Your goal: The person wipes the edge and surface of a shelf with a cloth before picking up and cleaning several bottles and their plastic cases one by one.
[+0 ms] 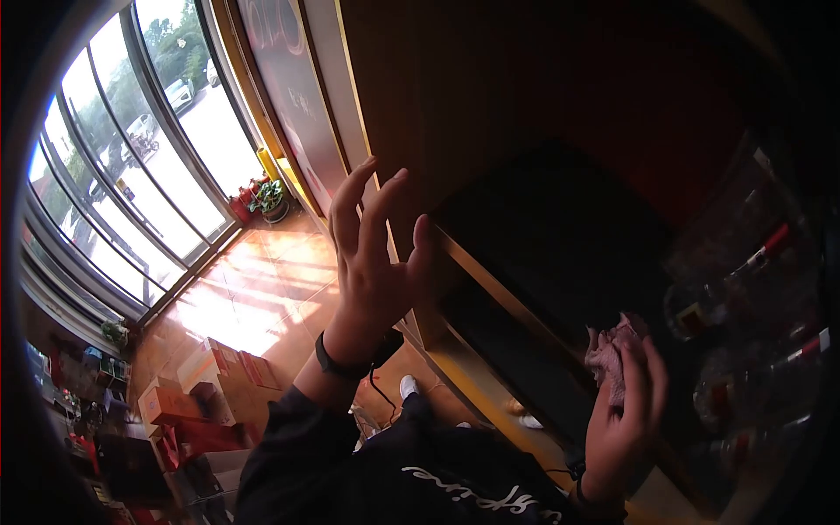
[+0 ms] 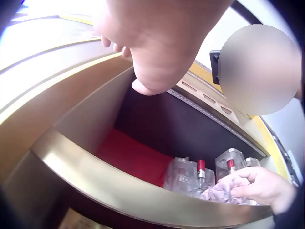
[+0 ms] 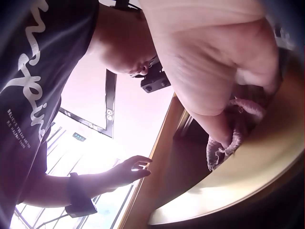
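Observation:
My right hand (image 1: 623, 430) grips a crumpled pinkish-purple cloth (image 1: 604, 357), its fingers bent over the bunched fabric. In the left wrist view that cloth (image 2: 224, 193) is at the shelf's front edge (image 2: 124, 174), close to clear bottles (image 2: 183, 176) with red caps. The right wrist view shows folds of the cloth (image 3: 213, 155) hanging out below the fingers. My left hand (image 1: 372, 258) is raised in front of the cabinet, its fingers spread and lightly bent, with nothing in them.
Inside the dark shelf is a red surface (image 2: 131, 155), with the bottles toward the right. A wooden panel (image 2: 71, 105) stands at the left. Cardboard boxes (image 1: 168, 402) lie on the tiled floor (image 1: 289, 249) at the lower left, and a potted plant (image 1: 269, 199) is by the glass doors.

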